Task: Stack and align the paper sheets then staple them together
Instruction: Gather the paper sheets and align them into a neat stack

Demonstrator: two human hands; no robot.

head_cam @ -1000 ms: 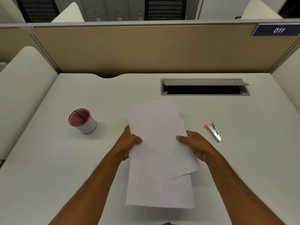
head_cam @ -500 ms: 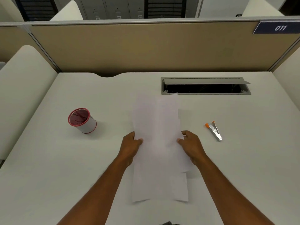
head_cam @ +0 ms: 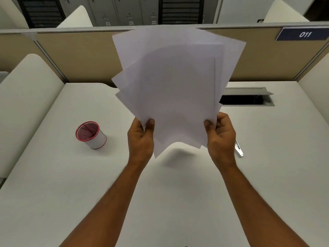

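Several white paper sheets (head_cam: 176,86) are held upright in the air above the desk, fanned out with their edges uneven. My left hand (head_cam: 141,139) pinches their lower left edge, thumb on the front. My right hand (head_cam: 220,138) grips the lower right edge the same way. The small metal stapler (head_cam: 239,151) lies on the desk just right of my right hand, mostly hidden behind it.
A red-rimmed white cup (head_cam: 90,135) lies tilted on the white desk (head_cam: 53,175) to the left. A cable slot (head_cam: 249,98) is set into the desk at the back right, below the tan partition (head_cam: 80,54).
The sheets lay partly on the desk before; both hands have lifted them upright off the surface, and they now fan out in front of the partition.
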